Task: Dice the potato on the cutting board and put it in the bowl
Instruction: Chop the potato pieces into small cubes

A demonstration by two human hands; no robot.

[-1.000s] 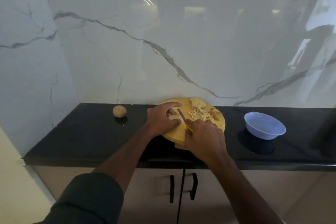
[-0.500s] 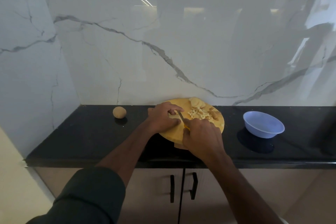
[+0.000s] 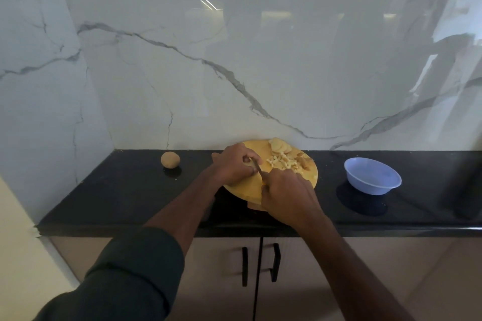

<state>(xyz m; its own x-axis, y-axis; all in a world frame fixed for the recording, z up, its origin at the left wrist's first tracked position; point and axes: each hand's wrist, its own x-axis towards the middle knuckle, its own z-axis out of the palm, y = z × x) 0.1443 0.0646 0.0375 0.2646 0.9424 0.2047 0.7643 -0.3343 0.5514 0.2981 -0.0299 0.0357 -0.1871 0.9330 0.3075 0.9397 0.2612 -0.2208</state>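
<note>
1. The person stands at the black counter (image 3: 117, 190) with the round wooden cutting board (image 3: 245, 185) pulled close to the front edge, probably so both arms can work over it without stretching.
2. The left hand (image 3: 234, 167) has its fingers curled down over a piece of potato, pinning it so it won't slide; the piece itself is mostly hidden under them.
3. The right hand (image 3: 287, 193) is clenched around the handle of a knife (image 3: 257, 168), blade angled down right beside the left fingertips, which looks like a cut in progress.
4. Finished dice (image 3: 283, 163) lie heaped toward the back of the board, with uncut slices (image 3: 279, 147) behind them, kept clear of the blade.
5. The blue bowl (image 3: 373, 177) waits to the right, well apart, holding nothing I can see.
6. A whole potato (image 3: 170, 160) sits off to the left.
</note>
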